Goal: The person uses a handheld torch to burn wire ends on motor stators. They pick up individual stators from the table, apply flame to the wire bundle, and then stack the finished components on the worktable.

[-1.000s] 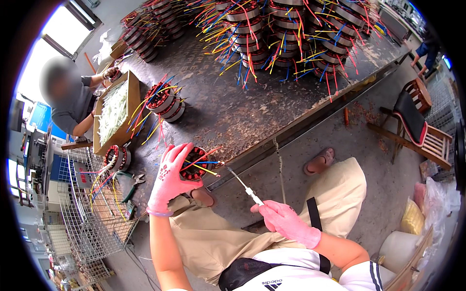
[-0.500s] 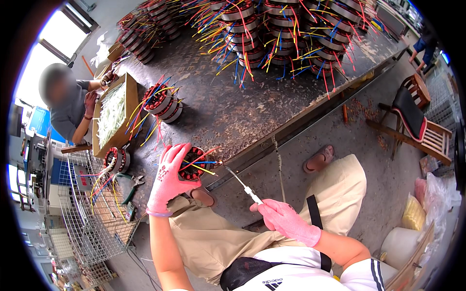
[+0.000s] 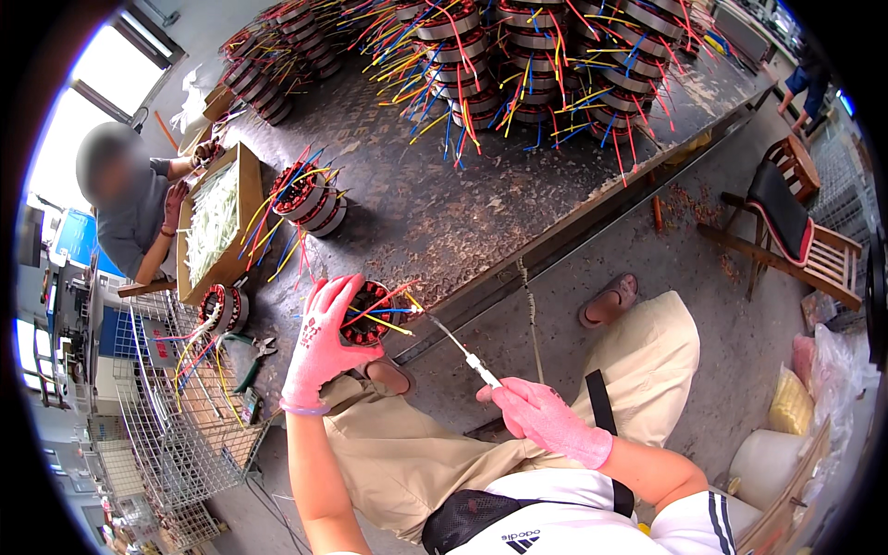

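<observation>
In a pink glove, my left hand point(image 3: 324, 331) grips the side of a motor stator point(image 3: 367, 316) at the table's front edge, fingers wrapped over its rim. Red, blue and yellow wires point(image 3: 396, 313) stick out of the stator to the right. My right hand point(image 3: 541, 418), also gloved in pink, is closed around the white handle of a soldering iron point(image 3: 479, 367). Its thin metal shaft points up and left, the tip close to the ends of the wires. Whether the tip touches them is too small to tell.
Stacked stators point(image 3: 536, 69) line the far side of the worn table point(image 3: 416, 203); a short stack point(image 3: 310, 199) stands nearer. At left are another stator point(image 3: 222, 308), green-handled pliers point(image 3: 250, 361), a wire basket point(image 3: 176, 435) and a box of white tubes point(image 3: 222, 217), where a co-worker point(image 3: 139, 213) sits.
A yellow wire end now stands up beside the iron's tip. My hands have barely moved. At left, the co-worker's nearer hand has shifted slightly along the box.
</observation>
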The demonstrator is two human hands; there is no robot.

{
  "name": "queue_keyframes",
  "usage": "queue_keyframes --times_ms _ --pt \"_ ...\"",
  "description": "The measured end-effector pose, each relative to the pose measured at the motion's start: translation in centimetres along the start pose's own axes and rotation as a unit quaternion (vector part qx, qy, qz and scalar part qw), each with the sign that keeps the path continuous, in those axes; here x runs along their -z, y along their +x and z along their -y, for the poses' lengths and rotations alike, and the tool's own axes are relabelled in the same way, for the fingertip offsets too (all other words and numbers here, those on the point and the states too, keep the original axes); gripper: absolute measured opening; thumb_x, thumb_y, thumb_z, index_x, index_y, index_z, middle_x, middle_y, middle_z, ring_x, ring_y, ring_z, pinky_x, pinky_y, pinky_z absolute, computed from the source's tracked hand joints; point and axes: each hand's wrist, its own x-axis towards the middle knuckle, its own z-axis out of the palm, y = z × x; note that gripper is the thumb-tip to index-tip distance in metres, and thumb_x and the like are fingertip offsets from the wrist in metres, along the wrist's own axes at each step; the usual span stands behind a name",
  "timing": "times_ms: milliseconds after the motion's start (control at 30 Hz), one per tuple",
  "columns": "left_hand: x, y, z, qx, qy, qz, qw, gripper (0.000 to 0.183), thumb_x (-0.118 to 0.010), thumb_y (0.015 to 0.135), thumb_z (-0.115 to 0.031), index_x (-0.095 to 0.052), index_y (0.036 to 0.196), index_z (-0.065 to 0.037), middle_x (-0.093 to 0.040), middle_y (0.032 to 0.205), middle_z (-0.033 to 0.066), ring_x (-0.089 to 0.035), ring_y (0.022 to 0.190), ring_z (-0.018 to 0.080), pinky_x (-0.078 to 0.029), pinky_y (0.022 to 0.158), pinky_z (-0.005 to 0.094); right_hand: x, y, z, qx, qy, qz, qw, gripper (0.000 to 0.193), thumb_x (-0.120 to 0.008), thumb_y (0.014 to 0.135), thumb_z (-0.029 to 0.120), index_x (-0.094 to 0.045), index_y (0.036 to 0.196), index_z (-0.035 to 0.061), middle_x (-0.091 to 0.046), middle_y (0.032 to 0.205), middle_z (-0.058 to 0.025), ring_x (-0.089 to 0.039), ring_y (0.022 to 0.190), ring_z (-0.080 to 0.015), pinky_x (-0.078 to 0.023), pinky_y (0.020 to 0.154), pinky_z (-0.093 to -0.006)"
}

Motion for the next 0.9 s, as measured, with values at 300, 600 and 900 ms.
queue_keyframes --times_ms 300,600,900 --pt "0.0 0.03 -0.11 0.004 -0.006 0.001 1.0 0.1 -0.089 0.049 -0.02 -0.049 0.14 -0.004 -0.052 0.136 0.0161 -0.042 0.132 0.0413 -0.029 0.117 0.0499 0.07 0.32 -0.54 0.016 -0.004 0.003 1.0 0.032 -0.047 0.103 0.03 -0.065 0.111 0.0043 -0.047 0.062 -0.0003 -0.045 0.053 -0.0081 -0.038 0.05 -0.0267" --pt "0.04 -0.06 -0.12 0.014 0.0 0.007 1.0 0.101 -0.089 0.049 -0.02 -0.049 0.14 -0.004 -0.051 0.138 0.0159 -0.041 0.133 0.0406 -0.028 0.118 0.0496 0.04 0.23 -0.44 0.004 0.004 0.001 1.0 0.032 -0.048 0.103 0.03 -0.064 0.111 0.004 -0.047 0.062 0.0 -0.045 0.053 -0.0079 -0.037 0.05 -0.0266" --pt "-0.01 0.0 -0.14 0.009 -0.004 0.005 1.0 0.097 -0.087 0.052 -0.021 -0.049 0.139 -0.004 -0.052 0.136 0.0162 -0.042 0.132 0.0415 -0.029 0.117 0.0503 0.04 0.19 -0.26 0.004 0.021 0.007 1.0 0.032 -0.047 0.104 0.028 -0.064 0.113 0.0027 -0.046 0.062 0.0015 -0.044 0.054 -0.0068 -0.036 0.05 -0.0256"
